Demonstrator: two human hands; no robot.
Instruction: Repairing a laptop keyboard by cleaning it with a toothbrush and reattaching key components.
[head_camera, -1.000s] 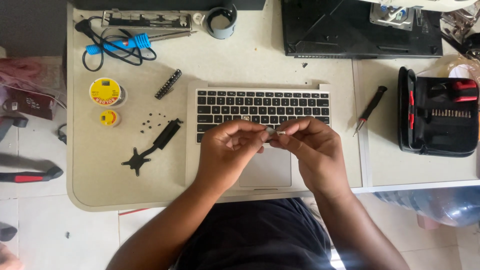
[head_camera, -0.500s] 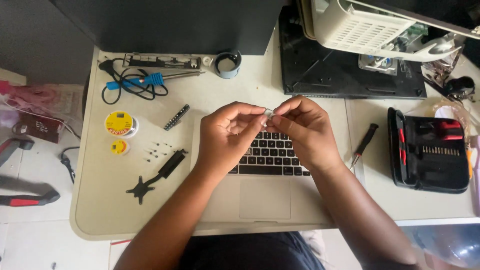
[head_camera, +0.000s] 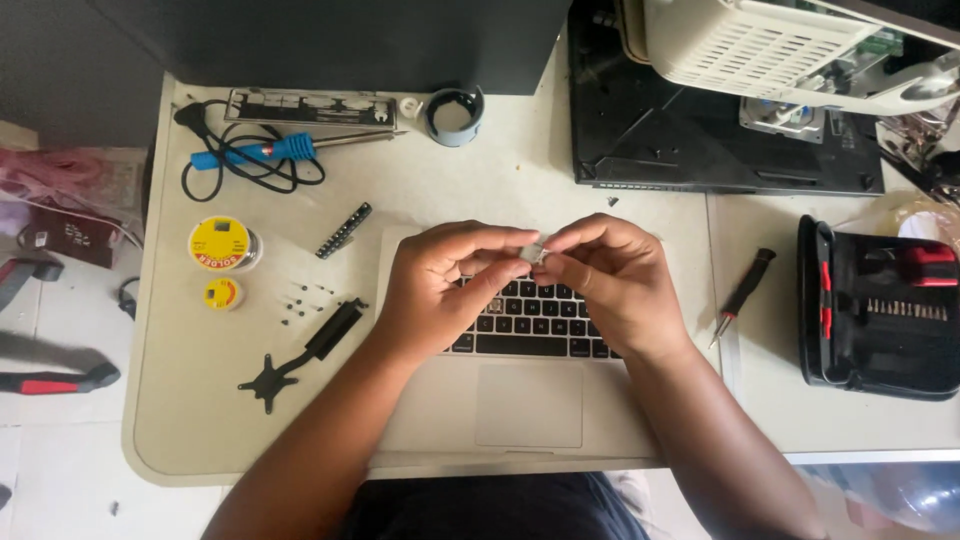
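- The left hand (head_camera: 445, 285) and the right hand (head_camera: 610, 280) met fingertip to fingertip above the keyboard, both pinching one small silvery metal part (head_camera: 533, 252) between thumb and forefingers.
- That part sat right between the two hands, mostly covered by the fingers, so its exact shape could not be told.
- Directly under both hands lay a silver laptop base with black keys (head_camera: 530, 400), its trackpad nearer the person than the hands.
- To the left of the left hand rested a black flat heat-pipe bracket with a star-shaped end (head_camera: 305, 355), with a scatter of tiny dark screws (head_camera: 298, 298) just beyond it.
- Further left stood a yellow-labelled spool of solder wire (head_camera: 222, 244) and a smaller yellow round tin (head_camera: 221, 294).
- Beyond the left hand lay a short black ribbed strip (head_camera: 344, 230), a blue-handled soldering iron with a coiled black cord (head_camera: 270, 152), and a grey roll of tape (head_camera: 455, 115).
- To the right of the right hand lay a black-handled screwdriver (head_camera: 742, 293), and further right an open black tool case with red-handled bits (head_camera: 880, 310).
- Beyond the right hand sat a flat black panel (head_camera: 690, 130).
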